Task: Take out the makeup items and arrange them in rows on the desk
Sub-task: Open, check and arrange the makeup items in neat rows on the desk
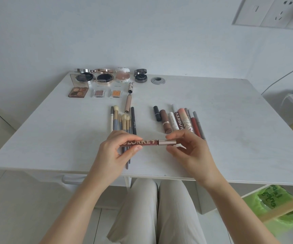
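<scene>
The white desk [230, 120] already carries most of the makeup in rows: open compacts [105, 77] along the far edge, eyeshadow pans [98, 93] just in front, a cluster of brushes [122, 120] at centre, and a row of lip tubes and pencils [179, 121] to the right. The step in hand appears to be placing one more item, a dark red lip gloss tube [147, 142] (lettered, with a rose-gold cap), held level above the near part of the desk. The left hand [114, 152] pinches the lettered body between thumb and curled fingers; the right hand [191, 150] pinches the cap end. The next move likely calls for laying it parallel beside the lip row.
</scene>
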